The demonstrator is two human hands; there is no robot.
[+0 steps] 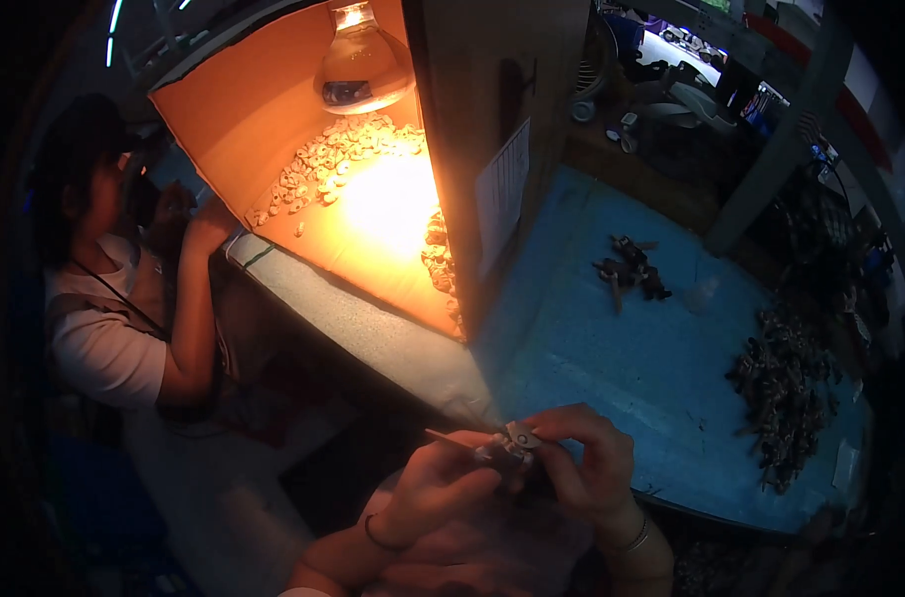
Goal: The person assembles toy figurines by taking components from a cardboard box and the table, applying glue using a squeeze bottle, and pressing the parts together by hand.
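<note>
Close to my body, my left hand [436, 486] is closed around a small dark figurine [505, 458]. A thin pale stick-like part [447, 438] juts out to the left above its fingers. My right hand [594, 468] pinches a small pale piece [521, 435] at the figurine's upper end, between thumb and forefinger. This piece has a round mark or hole in it. Whether it is fixed to the figurine or only touches it, I cannot tell. Both hands meet just before the near edge of the blue table.
Left of a dark upright panel [502, 149], a lit heat lamp [365, 75] hangs over many pale pieces [338, 149] in an orange-lit box. On the blue table [592, 378] lie a few dark figurines [632, 271] and a large pile [786, 393]. A person [114, 308] sits at left.
</note>
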